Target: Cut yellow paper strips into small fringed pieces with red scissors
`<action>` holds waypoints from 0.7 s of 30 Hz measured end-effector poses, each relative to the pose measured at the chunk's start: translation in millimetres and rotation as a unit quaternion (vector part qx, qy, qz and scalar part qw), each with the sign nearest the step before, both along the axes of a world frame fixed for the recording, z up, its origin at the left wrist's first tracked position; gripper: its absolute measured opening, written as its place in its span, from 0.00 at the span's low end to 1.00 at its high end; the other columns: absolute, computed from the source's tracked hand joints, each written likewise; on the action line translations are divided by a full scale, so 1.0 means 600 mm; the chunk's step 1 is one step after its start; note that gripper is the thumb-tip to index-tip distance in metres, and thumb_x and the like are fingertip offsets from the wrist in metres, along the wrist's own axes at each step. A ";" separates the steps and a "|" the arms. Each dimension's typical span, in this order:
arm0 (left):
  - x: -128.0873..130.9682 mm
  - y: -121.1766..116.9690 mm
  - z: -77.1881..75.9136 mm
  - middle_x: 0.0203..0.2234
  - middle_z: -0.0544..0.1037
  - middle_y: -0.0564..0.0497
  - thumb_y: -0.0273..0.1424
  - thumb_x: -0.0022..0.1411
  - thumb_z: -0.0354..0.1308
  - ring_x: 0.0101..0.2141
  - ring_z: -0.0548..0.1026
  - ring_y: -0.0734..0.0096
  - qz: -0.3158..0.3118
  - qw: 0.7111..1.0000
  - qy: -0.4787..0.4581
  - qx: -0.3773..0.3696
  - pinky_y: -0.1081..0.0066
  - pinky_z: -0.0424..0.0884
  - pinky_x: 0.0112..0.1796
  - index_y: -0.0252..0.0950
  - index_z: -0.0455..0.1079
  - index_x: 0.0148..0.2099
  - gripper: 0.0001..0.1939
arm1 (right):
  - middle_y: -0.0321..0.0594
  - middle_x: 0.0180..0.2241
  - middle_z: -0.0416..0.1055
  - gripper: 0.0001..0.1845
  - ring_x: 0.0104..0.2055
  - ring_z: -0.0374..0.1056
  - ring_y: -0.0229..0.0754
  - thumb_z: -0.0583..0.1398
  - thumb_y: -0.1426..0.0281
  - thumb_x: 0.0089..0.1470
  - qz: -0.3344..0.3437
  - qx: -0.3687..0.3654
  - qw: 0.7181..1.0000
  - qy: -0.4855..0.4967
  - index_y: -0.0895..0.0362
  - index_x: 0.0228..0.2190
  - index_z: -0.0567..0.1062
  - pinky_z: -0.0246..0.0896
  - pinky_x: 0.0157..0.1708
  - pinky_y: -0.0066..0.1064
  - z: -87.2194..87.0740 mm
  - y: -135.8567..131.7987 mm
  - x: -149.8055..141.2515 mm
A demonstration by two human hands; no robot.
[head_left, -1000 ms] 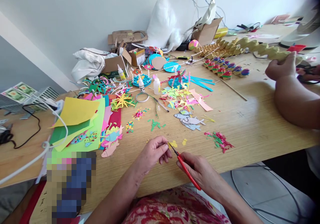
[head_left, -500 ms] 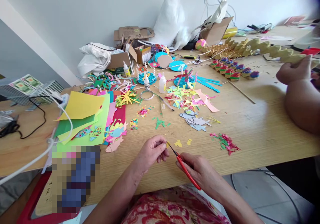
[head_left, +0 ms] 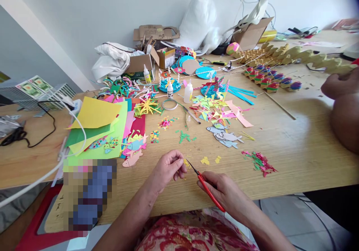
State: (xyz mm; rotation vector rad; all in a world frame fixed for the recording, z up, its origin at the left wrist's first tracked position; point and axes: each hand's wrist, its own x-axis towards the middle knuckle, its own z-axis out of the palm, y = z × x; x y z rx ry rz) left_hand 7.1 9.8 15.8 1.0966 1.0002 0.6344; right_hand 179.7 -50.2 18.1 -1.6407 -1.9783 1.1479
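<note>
The left hand (head_left: pixel 172 167) is above the near middle of the table (head_left: pixel 294 142), thumb and forefinger pressed together; a yellow bit shows by the fingertips, but I cannot tell whether it is pinched or lying below. The right hand (head_left: pixel 217 185) is curled round the red handles of the scissors (head_left: pixel 209 192), whose dark tips point left, just beside those fingertips.

Yellow scraps (head_left: pixel 205 160) lie just beyond the blades; green scraps (head_left: pixel 184 137) are farther off, with a red and green heap (head_left: pixel 262 163) to the right; grey paper fish (head_left: pixel 226 136) lie between them and the far clutter.

To the left are stacked paper sheets (head_left: pixel 97 111), a white cable (head_left: pixel 82 126) running across them, and more cut-out fish (head_left: pixel 133 158); two glue bottles (head_left: pixel 188 93), a ring (head_left: pixel 169 104) and a brush (head_left: pixel 193 115) crowd the far middle; painted egg cartons (head_left: pixel 273 80) stand far right, a thin stick (head_left: pixel 280 106) before them; another person's hand (head_left: pixel 335 86) is at the right edge.
</note>
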 end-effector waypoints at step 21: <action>-0.006 0.000 0.000 0.19 0.67 0.56 0.26 0.54 0.49 0.20 0.66 0.78 -0.059 0.983 0.118 0.129 0.78 0.62 0.23 0.35 0.63 0.30 0.03 | 0.30 0.20 0.62 0.02 0.22 0.56 0.33 0.54 0.73 0.47 -0.034 0.129 0.990 0.046 0.56 0.24 0.63 0.50 0.23 0.24 0.023 0.082 -0.035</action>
